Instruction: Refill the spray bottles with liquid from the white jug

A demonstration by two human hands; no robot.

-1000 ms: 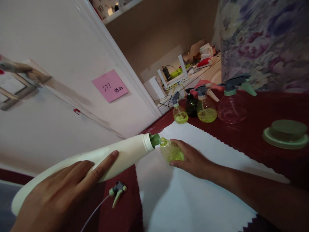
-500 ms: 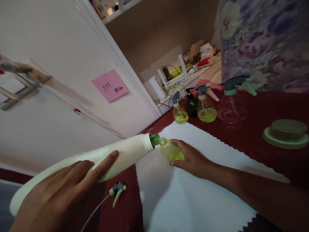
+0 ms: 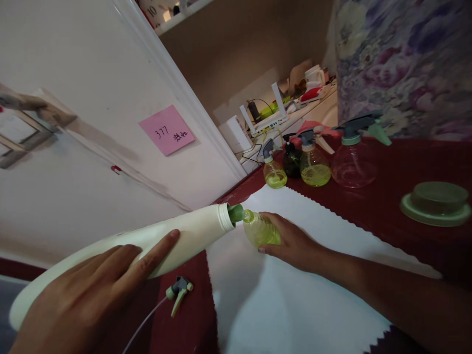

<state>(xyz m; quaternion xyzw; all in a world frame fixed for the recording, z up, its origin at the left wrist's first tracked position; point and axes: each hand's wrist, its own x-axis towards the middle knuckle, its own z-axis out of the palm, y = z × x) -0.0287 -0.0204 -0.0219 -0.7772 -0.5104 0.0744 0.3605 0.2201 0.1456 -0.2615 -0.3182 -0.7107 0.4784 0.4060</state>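
Small bottle (image 3: 260,231): on the white cloth (image 3: 295,295) near the tabletop's left edge, right hand (image 3: 295,241) wrapped around it.
Jug (image 3: 147,246): tilted, green spout (image 3: 236,213) at the bottle's mouth, left hand (image 3: 88,295) closed over its body.
Loose sprayer (image 3: 177,291): on the red cover beneath the jug.
Risk: narrow mouth; a steeper tilt or a slip could likely spill liquid onto the cloth.

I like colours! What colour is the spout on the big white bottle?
Green spout on the big white bottle, in the head view.

The big cream bottle (image 3: 155,241) looks like smooth matt plastic, the small bottle (image 3: 260,231) like clear glossy plastic tinted yellow-green, and the white sheet (image 3: 295,305) with its zigzag edge like matt cloth on a dark red cloth (image 3: 398,196).
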